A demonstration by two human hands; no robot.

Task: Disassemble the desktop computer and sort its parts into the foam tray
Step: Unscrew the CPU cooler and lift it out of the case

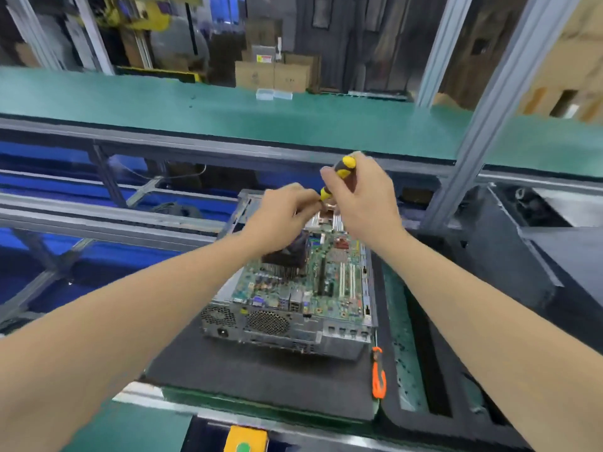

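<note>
An open desktop computer case lies on a dark foam mat, its green motherboard and black CPU fan exposed. My right hand grips a yellow-and-black screwdriver, held upright over the far end of the board. My left hand reaches in beside it, fingertips pinching at the screwdriver's lower end near its shaft. The tip and whatever it touches are hidden behind my hands. The black foam tray with long slots lies to the right of the case.
An orange-handled tool lies between the mat and the tray. A green conveyor runs across behind, with a clear plastic box on it. Aluminium frame posts rise at right. Dark metal panels sit far right.
</note>
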